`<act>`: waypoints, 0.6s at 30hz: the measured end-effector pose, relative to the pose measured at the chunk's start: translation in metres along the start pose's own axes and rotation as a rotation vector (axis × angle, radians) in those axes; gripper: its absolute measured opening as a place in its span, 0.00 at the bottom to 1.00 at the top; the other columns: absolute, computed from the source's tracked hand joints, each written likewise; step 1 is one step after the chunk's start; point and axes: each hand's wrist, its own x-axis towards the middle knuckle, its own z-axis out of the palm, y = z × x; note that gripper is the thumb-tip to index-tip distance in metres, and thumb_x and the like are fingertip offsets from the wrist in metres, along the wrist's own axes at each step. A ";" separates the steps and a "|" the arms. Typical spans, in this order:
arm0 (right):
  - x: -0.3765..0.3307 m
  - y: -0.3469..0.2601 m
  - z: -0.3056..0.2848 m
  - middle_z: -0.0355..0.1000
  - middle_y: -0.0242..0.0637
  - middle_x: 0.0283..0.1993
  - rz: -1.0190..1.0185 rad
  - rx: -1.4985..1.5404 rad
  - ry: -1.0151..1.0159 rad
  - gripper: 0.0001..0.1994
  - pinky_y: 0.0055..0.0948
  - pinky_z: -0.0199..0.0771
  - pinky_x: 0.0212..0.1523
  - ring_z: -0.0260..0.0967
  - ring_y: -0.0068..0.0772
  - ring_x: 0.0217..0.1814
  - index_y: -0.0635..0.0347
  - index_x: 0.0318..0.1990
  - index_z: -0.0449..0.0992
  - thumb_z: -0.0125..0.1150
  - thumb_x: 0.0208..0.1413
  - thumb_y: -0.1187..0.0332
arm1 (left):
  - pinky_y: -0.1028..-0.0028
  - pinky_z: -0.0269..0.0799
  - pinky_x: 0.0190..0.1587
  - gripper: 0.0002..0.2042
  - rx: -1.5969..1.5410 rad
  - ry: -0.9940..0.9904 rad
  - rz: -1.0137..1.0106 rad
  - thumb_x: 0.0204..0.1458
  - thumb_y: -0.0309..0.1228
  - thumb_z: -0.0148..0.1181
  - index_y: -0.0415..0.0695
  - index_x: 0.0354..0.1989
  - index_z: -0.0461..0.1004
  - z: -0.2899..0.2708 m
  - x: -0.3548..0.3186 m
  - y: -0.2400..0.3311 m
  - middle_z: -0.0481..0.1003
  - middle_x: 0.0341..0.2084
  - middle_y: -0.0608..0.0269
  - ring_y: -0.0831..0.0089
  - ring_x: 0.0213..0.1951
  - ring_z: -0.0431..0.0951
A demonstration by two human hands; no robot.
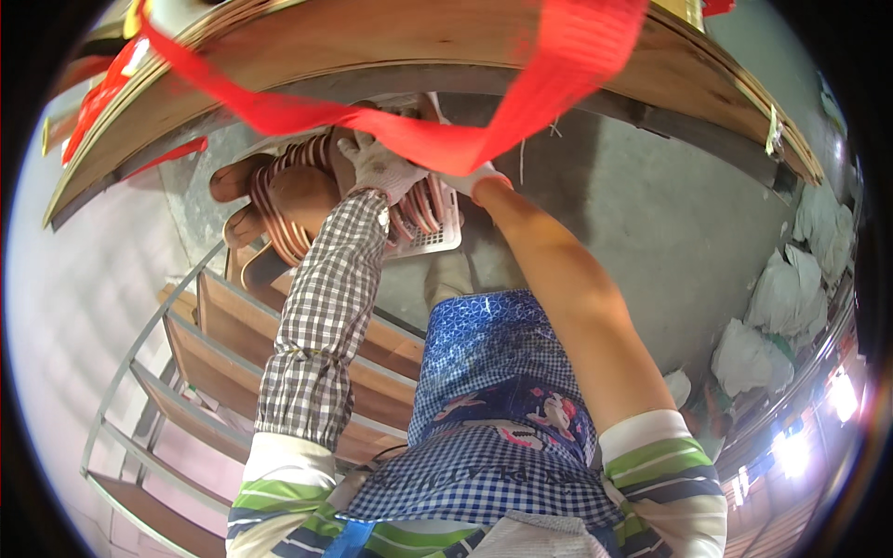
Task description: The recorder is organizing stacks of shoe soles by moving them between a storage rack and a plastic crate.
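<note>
Checked apron (493,418) nearest; gloved left hand (377,167) grips ribbed copper coils (288,200) at eleven o'clock; right hand (474,179) hidden behind red strap (521,102), grip unclear; grey concrete floor (670,214).

Daylight is bright and even, with soft shadows under the far wooden board (391,46). Glare blooms at the right rim. Fisheye bending curves straight edges, corners go black, and the red strap (558,74) is blurred.

Strap (446,139): bright red.
Tube coils (288,200): copper, shiny reddish-brown.
Left hand (377,167): white knit glove, grey-smudged.
Left sleeve cover (326,316): black-and-white small check.
Apron (493,372): blue with white pattern above, blue-white check below.
Shirt sleeves (665,460): white with green and dark stripes.
Shelf boards (233,344): brown wood.
Floor (651,214): grey.
</note>
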 end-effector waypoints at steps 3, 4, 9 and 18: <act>-0.059 -0.037 -0.012 0.75 0.60 0.55 0.021 0.157 0.107 0.32 0.45 0.71 0.60 0.72 0.58 0.61 0.63 0.66 0.67 0.63 0.57 0.56 | 0.31 0.37 0.71 0.38 -0.052 -0.045 -0.031 0.50 0.51 0.63 0.56 0.71 0.62 -0.004 -0.027 -0.029 0.59 0.72 0.53 0.37 0.74 0.46; -0.071 -0.014 -0.016 0.77 0.58 0.51 0.083 0.112 0.154 0.28 0.44 0.72 0.56 0.74 0.58 0.56 0.63 0.63 0.70 0.63 0.58 0.57 | 0.38 0.41 0.73 0.35 0.070 0.132 0.053 0.48 0.45 0.63 0.53 0.68 0.66 -0.009 -0.026 -0.013 0.63 0.68 0.52 0.40 0.73 0.51; -0.151 0.060 0.002 0.79 0.49 0.38 0.267 0.034 0.081 0.28 0.40 0.75 0.47 0.78 0.48 0.42 0.63 0.64 0.71 0.64 0.59 0.59 | 0.54 0.63 0.67 0.35 -0.211 0.691 -0.464 0.47 0.38 0.70 0.39 0.64 0.68 -0.018 -0.109 -0.002 0.69 0.60 0.40 0.45 0.62 0.67; -0.164 0.028 0.025 0.80 0.50 0.38 0.243 0.184 -0.025 0.25 0.39 0.77 0.50 0.79 0.48 0.46 0.65 0.58 0.75 0.63 0.60 0.56 | 0.60 0.75 0.42 0.20 -1.382 0.629 -1.090 0.47 0.30 0.75 0.32 0.46 0.79 0.036 -0.129 -0.084 0.82 0.43 0.53 0.61 0.43 0.80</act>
